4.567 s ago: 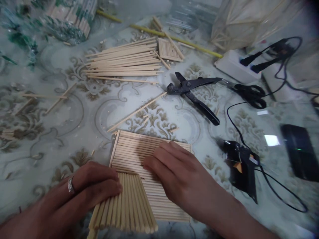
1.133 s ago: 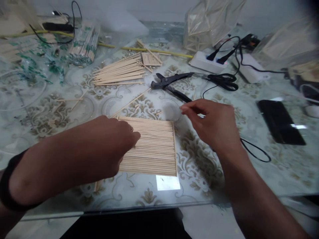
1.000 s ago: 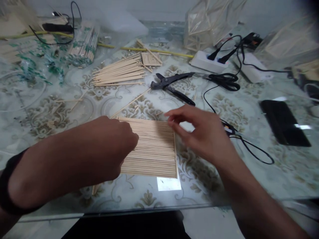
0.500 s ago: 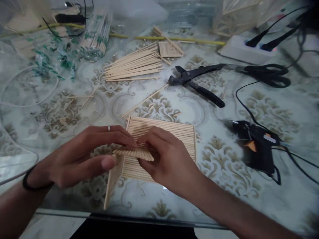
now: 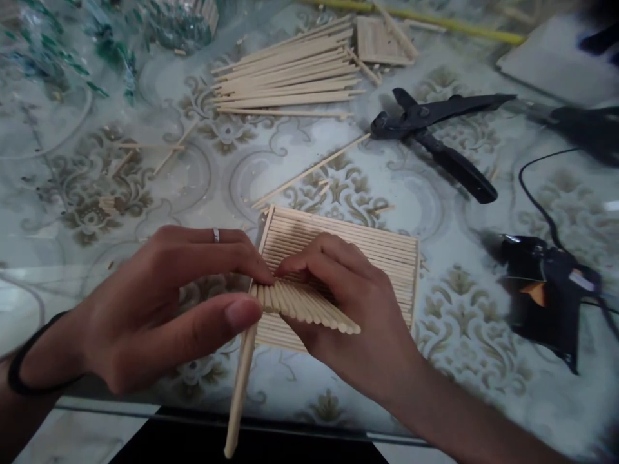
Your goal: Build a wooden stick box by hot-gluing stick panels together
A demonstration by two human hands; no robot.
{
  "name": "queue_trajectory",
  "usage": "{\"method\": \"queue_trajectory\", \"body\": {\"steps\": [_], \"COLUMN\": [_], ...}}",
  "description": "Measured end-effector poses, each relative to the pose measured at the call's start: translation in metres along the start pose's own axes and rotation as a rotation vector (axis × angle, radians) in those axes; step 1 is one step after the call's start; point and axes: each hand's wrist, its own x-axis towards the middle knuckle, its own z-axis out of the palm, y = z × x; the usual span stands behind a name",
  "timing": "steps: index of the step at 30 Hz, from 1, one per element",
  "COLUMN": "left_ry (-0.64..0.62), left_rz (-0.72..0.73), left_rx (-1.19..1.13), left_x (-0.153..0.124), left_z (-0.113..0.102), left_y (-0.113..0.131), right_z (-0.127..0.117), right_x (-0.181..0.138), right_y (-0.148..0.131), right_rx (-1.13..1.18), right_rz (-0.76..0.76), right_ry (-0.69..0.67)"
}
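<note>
A small panel of wooden sticks (image 5: 309,308), seen on its stick ends, is held between my two hands. My left hand (image 5: 188,309) pinches its left end, thumb in front and fingertips at the top edge. My right hand (image 5: 353,309) grips the panel's far side, its fingers partly hidden. From the panel's left end a second stick piece (image 5: 240,386) points down toward me, seen nearly edge-on. Beneath the hands a larger flat panel of sticks (image 5: 387,261) lies on the table, partly covered by my right hand.
Loose wooden sticks (image 5: 290,74) lie in a pile at the back, beside a small square stick panel (image 5: 380,42). Black pliers (image 5: 430,122) are right of them. A glue gun (image 5: 551,290) with a cord lies at right. Plastic wrapping (image 5: 101,38) is at back left.
The view has come closer and lower. The held panel has tilted so that its stick ends fan toward me, and the attached piece swings nearer. Both hands keep their hold.
</note>
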Motion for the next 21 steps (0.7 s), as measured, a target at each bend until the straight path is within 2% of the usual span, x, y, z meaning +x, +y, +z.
{"method": "queue_trajectory", "body": {"steps": [4,13,18,21], "left_ry": [-0.017,-0.015,-0.051,-0.021], "left_rz": [-0.021,0.026,0.071,0.110], "left_rx": [-0.017,-0.120,-0.053,-0.105], "left_x": [0.001,0.002,0.004,0.005], "left_z": [0.000,0.000,0.000,0.006], "left_y": [0.000,-0.005,-0.006,-0.007], "right_z": [0.002,0.008,-0.001,-0.009], "right_x": [-0.001,-0.003,-0.006,-0.012], "right_y": [0.001,0.002,0.004,0.007], "right_rx": [-0.027,-0.071,-0.054,-0.052], "right_rz": [-0.012,-0.062,-0.030,-0.010], "right_ry": [0.017,0.059,0.034,0.046]}}
